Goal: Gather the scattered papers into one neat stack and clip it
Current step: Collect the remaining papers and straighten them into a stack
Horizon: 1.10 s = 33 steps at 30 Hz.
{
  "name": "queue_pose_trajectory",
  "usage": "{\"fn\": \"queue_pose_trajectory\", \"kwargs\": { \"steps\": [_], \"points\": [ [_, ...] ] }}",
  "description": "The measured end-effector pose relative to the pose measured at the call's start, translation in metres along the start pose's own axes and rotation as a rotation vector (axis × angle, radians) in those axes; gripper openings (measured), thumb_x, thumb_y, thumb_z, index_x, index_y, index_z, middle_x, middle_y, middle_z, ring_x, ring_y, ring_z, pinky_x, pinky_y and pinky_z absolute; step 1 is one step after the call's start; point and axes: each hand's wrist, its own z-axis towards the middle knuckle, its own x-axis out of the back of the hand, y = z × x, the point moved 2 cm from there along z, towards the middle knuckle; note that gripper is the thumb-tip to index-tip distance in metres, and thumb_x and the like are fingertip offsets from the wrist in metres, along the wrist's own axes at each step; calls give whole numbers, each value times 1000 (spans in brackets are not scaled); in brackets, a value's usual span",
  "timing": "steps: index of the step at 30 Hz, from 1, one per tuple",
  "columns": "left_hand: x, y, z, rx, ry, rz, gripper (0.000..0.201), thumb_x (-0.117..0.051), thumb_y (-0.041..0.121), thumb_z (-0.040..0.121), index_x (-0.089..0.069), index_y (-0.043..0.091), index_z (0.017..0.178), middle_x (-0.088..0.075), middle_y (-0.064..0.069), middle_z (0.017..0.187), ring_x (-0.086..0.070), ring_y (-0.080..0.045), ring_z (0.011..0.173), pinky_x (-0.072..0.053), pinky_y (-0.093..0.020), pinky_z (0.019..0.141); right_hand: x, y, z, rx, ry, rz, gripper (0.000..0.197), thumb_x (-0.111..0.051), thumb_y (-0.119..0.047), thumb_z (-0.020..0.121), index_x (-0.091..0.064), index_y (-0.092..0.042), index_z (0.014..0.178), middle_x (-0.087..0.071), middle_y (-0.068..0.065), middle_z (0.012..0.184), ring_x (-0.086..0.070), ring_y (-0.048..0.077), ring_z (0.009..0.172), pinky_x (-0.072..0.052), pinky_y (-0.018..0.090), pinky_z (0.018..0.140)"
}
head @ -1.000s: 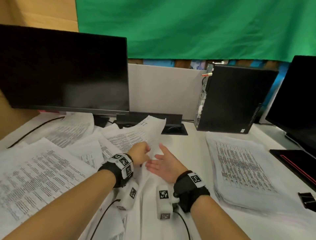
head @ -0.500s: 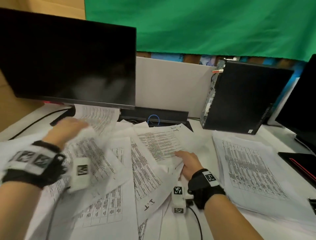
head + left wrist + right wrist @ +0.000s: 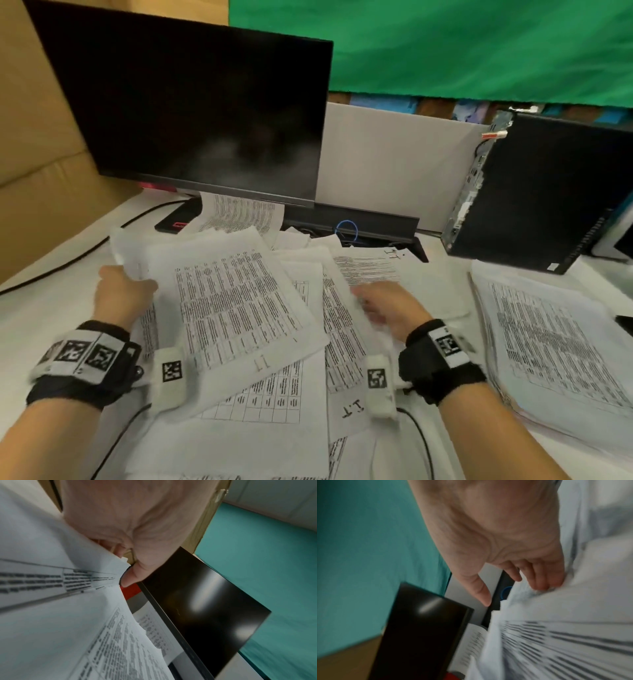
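Note:
Several loose printed sheets [image 3: 236, 301] lie overlapping across the white desk in front of me. My left hand [image 3: 137, 281] grips the left edge of the top sheets. In the left wrist view, my left hand [image 3: 123, 572] pinches that paper edge [image 3: 109, 561] between thumb and fingers. My right hand [image 3: 366, 301] rests on the sheets in the middle of the pile. The right wrist view shows the right hand [image 3: 515, 593] with its fingertips [image 3: 544, 584] pressing on paper and the thumb spread free. A separate thick stack [image 3: 548, 342] lies at the right. No clip is in view.
A black monitor [image 3: 191, 113] stands at the back with one sheet [image 3: 239, 212] under it. A black computer tower [image 3: 548, 192] stands at the back right. A black cable [image 3: 68, 260] runs across the desk's left side. A dark object [image 3: 627, 323] shows at the right edge.
My left hand left the middle, reached far left, and now holds a bunch of sheets that lie over the middle pile. My right hand has gone palm-down onto the middle sheets.

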Motion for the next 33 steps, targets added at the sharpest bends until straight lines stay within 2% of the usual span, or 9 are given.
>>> {"fn": "queue_pose_trajectory", "kwargs": {
  "steps": [2, 5, 10, 15, 20, 22, 26, 30, 33],
  "points": [
    [-1, 8, -3, -53, -27, -58, 54, -60, 5, 88, -38, 11, 136, -57, -17, 118, -55, -35, 109, -45, -46, 90, -13, 9, 5, 19, -28, -30, 18, -66, -12, 89, -63, -10, 107, -71, 10, 94, -68, 23, 82, -58, 36, 74],
    [-5, 20, -11, -113, -167, -33, 53, -62, 2, 86, -42, 17, 133, -62, -13, 111, -58, -30, 97, -48, -41, 83, -33, 12, 7, 32, -123, -70, 29, -72, -6, 84, -70, -7, 112, -75, 13, 100, -73, 31, 90, -59, 45, 83],
    [11, 31, -18, -364, 133, 11, 55, -62, 5, 85, -40, 9, 136, -43, -17, 136, -40, -34, 126, -37, -46, 104, -39, 9, 15, 176, 93, -122, 10, -68, -15, 88, -73, -7, 92, -74, 18, 93, -70, 38, 91, -57, 49, 86],
    [3, 15, -15, 56, -303, 74, 74, -68, 32, 85, -29, 6, 142, -47, -18, 135, -48, -37, 120, -42, -45, 97, -25, 5, 14, 260, 270, 61, 20, -58, -23, 97, -68, -11, 108, -73, 8, 98, -71, 26, 93, -57, 46, 89],
    [-10, 1, -10, 64, -355, 19, 39, -67, 13, 87, -46, -2, 116, -60, -17, 105, -56, -22, 73, -45, -27, 57, -36, 20, 9, 121, -116, 32, 28, -49, -23, 102, -59, -18, 127, -70, 3, 118, -68, 23, 107, -53, 47, 97],
    [-15, 4, -19, 12, -464, 85, 28, -70, 16, 84, -56, -1, 101, -65, -14, 96, -59, -23, 73, -51, -32, 64, -46, 34, 10, 91, -166, 20, 32, -46, -14, 102, -55, -15, 133, -67, 6, 125, -65, 26, 112, -49, 47, 102],
    [-29, 10, -39, -57, -749, 169, 37, -67, 9, 85, -54, 5, 119, -63, -13, 118, -62, -31, 106, -49, -45, 96, -51, 41, 10, 31, -188, 151, 25, -50, -16, 102, -61, -13, 124, -71, 10, 114, -67, 30, 107, -53, 46, 96],
    [-30, 25, -49, -265, -816, 339, 12, -61, 12, 90, -56, 18, 100, -65, -3, 109, -61, -22, 102, -46, -41, 99, -44, 44, 15, -8, -213, 263, 33, -53, -21, 101, -58, -9, 131, -71, 14, 118, -67, 31, 111, -50, 50, 100],
    [-29, 26, -48, -325, -867, 441, 16, -64, 23, 88, -59, 16, 102, -67, 0, 100, -63, -18, 92, -49, -36, 92, -41, 48, 18, -20, -219, 373, 55, -52, -51, 95, -53, -17, 139, -65, 9, 130, -61, 26, 121, -42, 49, 109]
  ]
}}
